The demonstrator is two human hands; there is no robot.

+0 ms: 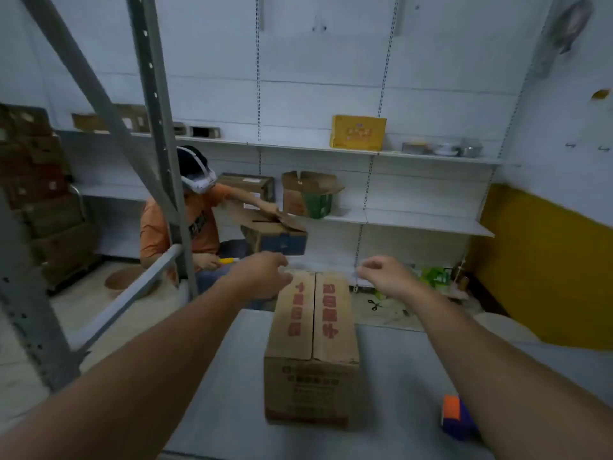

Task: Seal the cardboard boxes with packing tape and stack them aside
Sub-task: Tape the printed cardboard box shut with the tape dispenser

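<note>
The cardboard box (pixel 311 343) stands mid-table (pixel 414 376), reaching the far edge. The left hand (pixel 262 277) is at its far-left corner, and the right hand (pixel 386 277) is just off its far-right corner. 1 small block (pixel 452 415) lies near the table's right edge. Beyond the far-left corner sits a person (pixel 185 227).

Lighting: dim, even, with a bluish cast; the wall (pixel 315 78) at upper centre is rendered brightest. Shadows: soft, deepest over the cartons (pixel 36 194) at the left edge. Focus: soft throughout; red print on the box (pixel 311 353) is smeared. Motion blur is noted along the right edge. Distortion: the post (pixel 156 127) at left is bowed.
</note>
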